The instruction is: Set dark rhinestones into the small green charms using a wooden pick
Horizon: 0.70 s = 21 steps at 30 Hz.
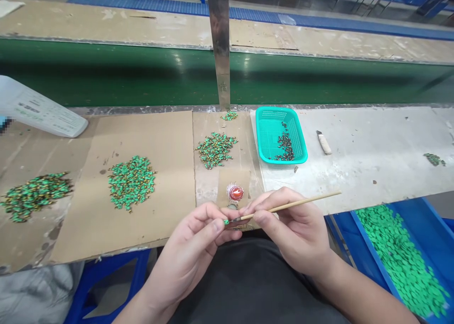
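Note:
Between its thumb and fingers, my left hand [196,243] pinches a small green piece [226,222]. My right hand [294,229] grips a thin paintbrush [301,201] with a pale wooden handle, its dark tip touching or very near the green piece. Just beyond my hands lies a red bottle cap [236,192] on a cardboard scrap, with a second cap [232,206] partly hidden behind my fingers. Similar green and gold pieces form a pile [216,150] ahead of my hands and a larger pile [131,182] on cardboard to the left.
A teal basket [262,139] holds small dark pieces, with a white-wrapped blade [324,143] to its right. Another green pile [35,194] and a white plastic bottle [39,109] are at the left. A blue tray [432,229] of green discs stands lower right. A metal post [220,45] rises behind.

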Tool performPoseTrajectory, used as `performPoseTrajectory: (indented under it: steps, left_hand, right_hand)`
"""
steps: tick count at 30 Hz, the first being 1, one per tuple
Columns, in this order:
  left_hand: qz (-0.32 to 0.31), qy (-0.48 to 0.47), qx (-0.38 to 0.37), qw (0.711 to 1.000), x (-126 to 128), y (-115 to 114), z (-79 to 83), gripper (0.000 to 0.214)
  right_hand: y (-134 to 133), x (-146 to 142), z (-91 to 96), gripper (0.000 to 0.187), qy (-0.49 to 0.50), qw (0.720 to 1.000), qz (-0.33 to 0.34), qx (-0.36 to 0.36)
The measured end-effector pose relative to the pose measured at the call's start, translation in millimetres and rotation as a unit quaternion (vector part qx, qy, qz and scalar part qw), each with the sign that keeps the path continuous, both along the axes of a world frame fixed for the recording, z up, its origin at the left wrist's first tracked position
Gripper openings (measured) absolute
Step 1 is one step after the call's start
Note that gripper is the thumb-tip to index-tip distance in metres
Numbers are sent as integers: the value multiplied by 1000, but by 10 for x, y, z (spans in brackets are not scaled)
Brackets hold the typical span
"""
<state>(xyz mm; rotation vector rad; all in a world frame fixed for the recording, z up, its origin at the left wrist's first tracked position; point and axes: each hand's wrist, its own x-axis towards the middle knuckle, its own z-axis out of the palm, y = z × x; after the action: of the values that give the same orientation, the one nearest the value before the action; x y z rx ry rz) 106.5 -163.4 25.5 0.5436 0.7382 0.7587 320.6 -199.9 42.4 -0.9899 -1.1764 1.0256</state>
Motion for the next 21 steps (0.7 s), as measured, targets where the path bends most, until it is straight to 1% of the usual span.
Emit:
performPoseTrajectory:
  steps: [4, 9, 12, 17, 21]
  left_hand:
    - [-6, -3, 5, 1000, -17, -10, -7, 14]
    - [-11, -14, 8, 1000, -26, -9, 7, 12]
    - [-8, -13, 4, 1000, -9, 0, 32, 13]
    - [-9, -12, 4, 1000, 7, 11, 49, 15]
    - [-10, -12, -3, 1000, 7, 11, 52, 15]
  right_hand:
    - [2, 0, 2, 18, 12, 1000, 10, 4]
    - [9, -6, 10, 15, 26, 1000, -5, -4]
    - [8, -4, 19, 12, 41, 999, -3, -9]
    - [-7, 5, 25, 9, 24, 1000, -5, -8]
    - [-14, 0, 19, 8, 35, 999, 1, -2]
